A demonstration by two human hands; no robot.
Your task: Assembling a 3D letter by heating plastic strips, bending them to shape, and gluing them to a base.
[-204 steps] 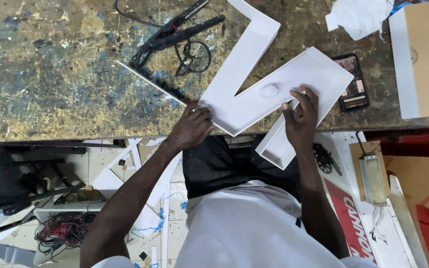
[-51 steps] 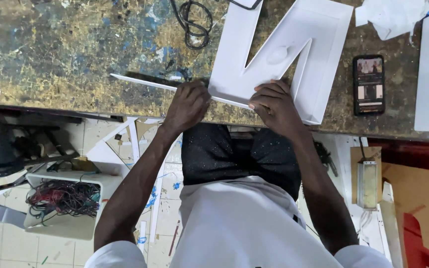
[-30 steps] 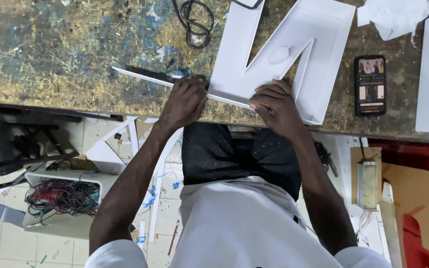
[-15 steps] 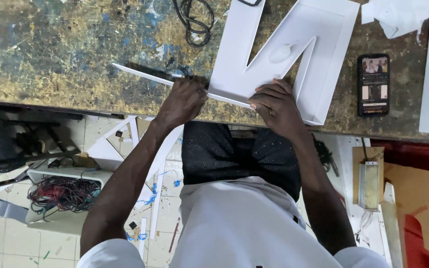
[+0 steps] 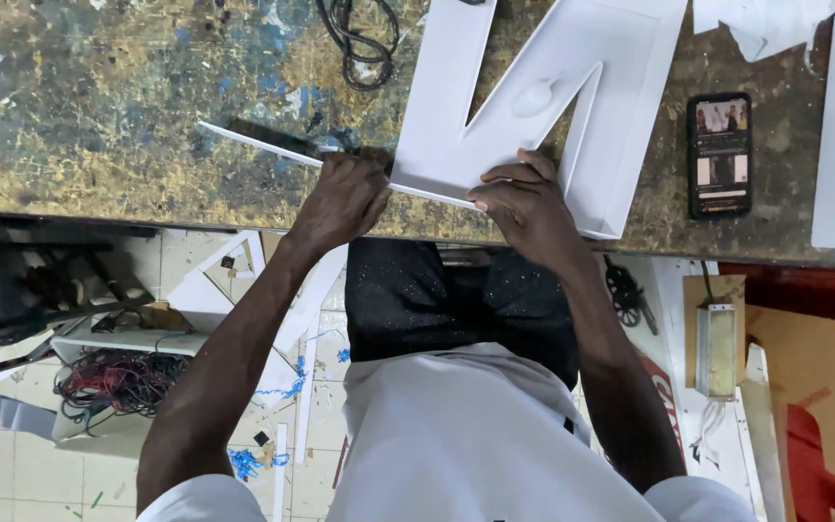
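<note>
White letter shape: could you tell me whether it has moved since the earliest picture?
Yes: the white letter shape has turned upright, clear of the phone, no longer overhanging the bench edge.

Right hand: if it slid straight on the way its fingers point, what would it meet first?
The right hand points up and left over the white letter's near edge. It would probably meet that letter's raised inner wall first, though depth is unclear.

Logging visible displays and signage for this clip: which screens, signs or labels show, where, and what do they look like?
Smartphone: on the workbench, right of the letter; black, upright, screen lit.
White sign letter: hollow, angular, at the bench's near edge, under both hands.
Red-and-white printed panel: on the floor, partly hidden.
</note>
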